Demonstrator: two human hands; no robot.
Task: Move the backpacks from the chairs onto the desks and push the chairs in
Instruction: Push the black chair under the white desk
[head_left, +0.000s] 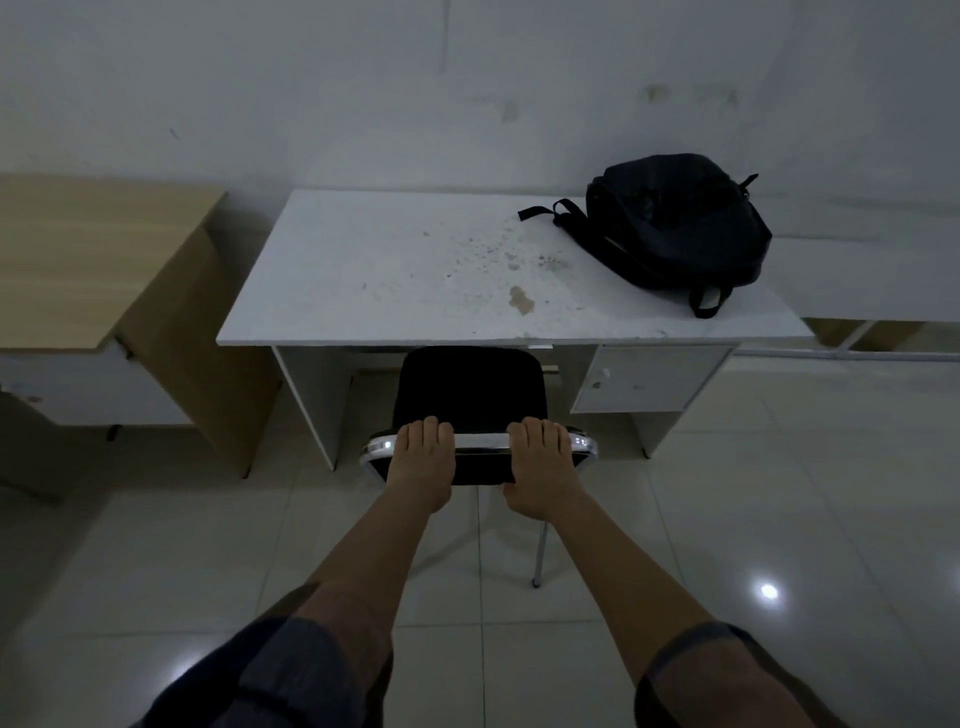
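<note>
My left hand (423, 457) and right hand (543, 462) both grip the chrome top rail of the black padded metal-framed chair (467, 384) at lower centre, fingers curled over the rail. The chair's seat sits partly under the white stained rectangular desk (395, 265) in mid-frame. The black fabric backpack (675, 218) lies on the desk's right end, straps trailing. A light wooden desk (88, 249) stands at left.
</note>
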